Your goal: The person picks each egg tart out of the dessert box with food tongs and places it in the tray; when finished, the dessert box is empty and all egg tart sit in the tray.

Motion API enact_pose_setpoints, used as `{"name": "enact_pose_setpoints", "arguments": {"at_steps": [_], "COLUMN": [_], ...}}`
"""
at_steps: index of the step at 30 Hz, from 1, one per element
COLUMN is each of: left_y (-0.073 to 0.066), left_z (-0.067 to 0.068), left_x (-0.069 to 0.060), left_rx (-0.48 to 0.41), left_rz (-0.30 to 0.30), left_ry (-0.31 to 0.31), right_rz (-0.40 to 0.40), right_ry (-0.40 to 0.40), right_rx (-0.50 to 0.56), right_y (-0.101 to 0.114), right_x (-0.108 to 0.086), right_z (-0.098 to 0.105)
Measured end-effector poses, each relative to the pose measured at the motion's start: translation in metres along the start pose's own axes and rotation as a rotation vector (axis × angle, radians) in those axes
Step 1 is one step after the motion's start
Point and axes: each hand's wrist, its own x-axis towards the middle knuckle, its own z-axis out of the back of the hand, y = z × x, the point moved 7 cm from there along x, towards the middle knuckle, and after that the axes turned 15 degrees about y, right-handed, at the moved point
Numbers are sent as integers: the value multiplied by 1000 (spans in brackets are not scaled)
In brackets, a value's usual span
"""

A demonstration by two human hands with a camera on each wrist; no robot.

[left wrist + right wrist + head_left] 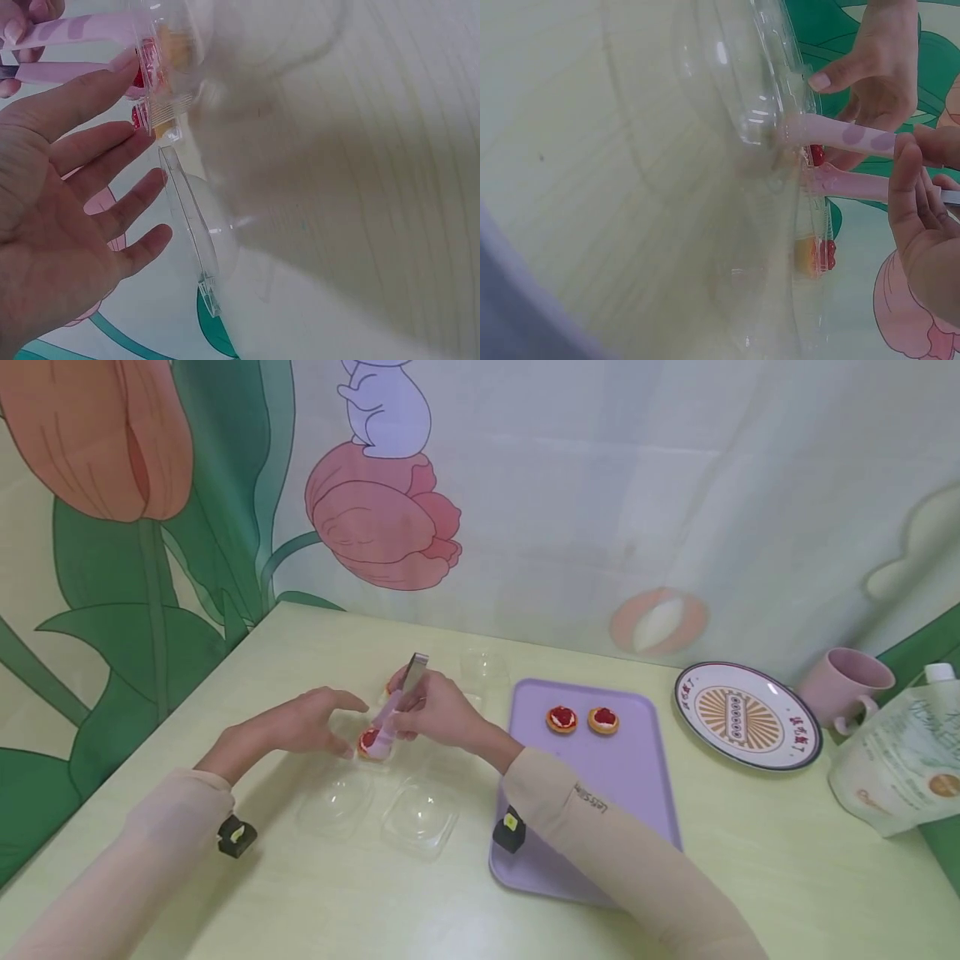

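My right hand (444,710) grips a pair of pink tongs (855,136) with a metal bend at the top. The tong tips reach down beside a small red-topped tart (367,742) in a clear plastic box. My left hand (67,187) is at the box's left side with its fingers spread; its index fingertip (126,58) is close to the box wall, and I cannot tell if it touches. Partly behind the tongs sits a second tart (163,124). Two clear domed lids (337,799) lie on the near side of the box.
A purple tray (592,785) to the right carries two more red-topped tarts (561,719). Farther right are a patterned plate (776,727), a pink mug (843,681) and a spouted pouch (900,785). Another clear plastic piece (483,667) stands at the back, before a printed curtain (540,527).
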Motion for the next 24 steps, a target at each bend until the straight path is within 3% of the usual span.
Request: {"name": "enact_pose_setpoints", "arguments": {"at_steps": [6,15,24], "left_y": [-1,0,-1], "left_z": [0,-1,-1], "left_x": [1,3,3], "left_rx": [2,5,-13], "left_rz": [-4,-20,-17], "left_ry": [4,0,16], "right_rz": [-48,-45,-125], "right_ry": [8,5,-11], "right_rx": [-32,-80,-101], "right_y": [-4,-7,-14], "right_x": [5,10,14], "right_z": [-5,-4,-4]}}
